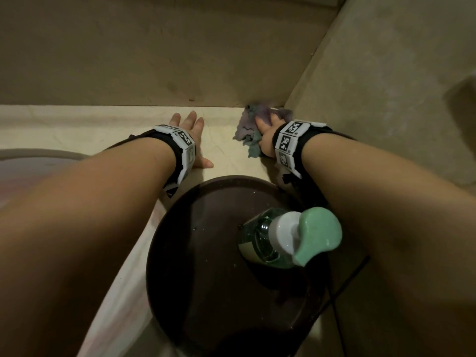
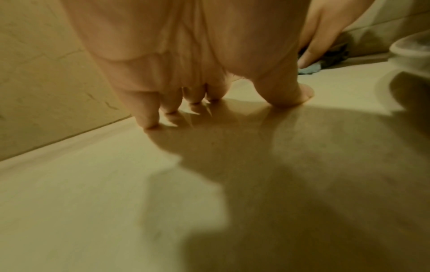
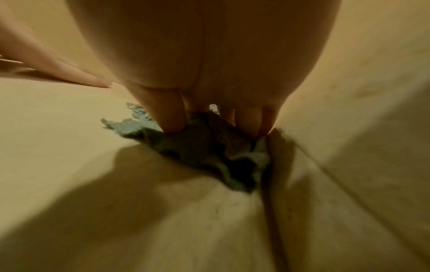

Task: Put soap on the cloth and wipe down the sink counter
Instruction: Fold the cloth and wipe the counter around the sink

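Cloth pressed into the corner.
The cloth [image 1: 246, 128] is held down, right of frame centre, under the right hand's [image 1: 268, 136] extended fingers; the left hand [image 1: 192, 136] is spread flat, released, on the counter [image 1: 77, 124].

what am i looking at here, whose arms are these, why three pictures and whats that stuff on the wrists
There is no machine here: these are a person's two bare arms. The big picture comes from a camera on the person's head, looking down. The other two come from cameras on the wrists, looking along the fingers. The patterned wristbands are part of that gear.

The left hand rests flat on a pale counter and holds nothing; its fingertips touch the surface. The right hand presses a crumpled cloth into the corner by the wall, apparently wiping. Nearer the person, a pump bottle with a green top stands on a round dark tray.
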Tool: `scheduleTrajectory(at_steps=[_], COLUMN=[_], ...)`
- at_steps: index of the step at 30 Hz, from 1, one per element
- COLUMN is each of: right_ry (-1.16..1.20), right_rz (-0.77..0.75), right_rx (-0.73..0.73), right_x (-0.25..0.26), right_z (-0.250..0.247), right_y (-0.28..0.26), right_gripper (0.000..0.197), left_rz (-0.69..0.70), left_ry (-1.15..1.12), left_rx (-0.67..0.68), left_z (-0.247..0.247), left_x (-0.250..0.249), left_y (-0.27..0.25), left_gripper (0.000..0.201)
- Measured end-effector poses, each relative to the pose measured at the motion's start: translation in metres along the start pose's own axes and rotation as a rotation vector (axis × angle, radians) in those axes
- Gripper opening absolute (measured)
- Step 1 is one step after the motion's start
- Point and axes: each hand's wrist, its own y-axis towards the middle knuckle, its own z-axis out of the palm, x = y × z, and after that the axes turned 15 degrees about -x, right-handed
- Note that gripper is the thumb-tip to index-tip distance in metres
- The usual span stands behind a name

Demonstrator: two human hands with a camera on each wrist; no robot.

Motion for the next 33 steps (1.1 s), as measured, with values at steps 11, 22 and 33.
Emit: scheduleTrajectory(at_steps=[11, 22, 33], right_ry=[-0.124, -0.219, 0.163], right_rz=[-0.032, -0.131, -0.033], right_rx=[-0.006, 0.049, -0.175], right_x=[-0.008, 0.002, -0.027], right_z=[-0.002, -0.029, -0.088], right_y=[0.016, 0.011, -0.026], right_gripper=[0.076, 0.063, 0.045], left_rz=[-0.003, 0.000, 0.034], left_ry=[0.012, 0.043, 0.126], left_rx=[0.010, 0.008, -0.022], left_z=[0.001, 0.004, -0.018], left_x=[-0.001, 0.000, -0.009], left_y=[0.002, 0.007, -0.012], left_gripper=[0.113, 0.115, 0.097])
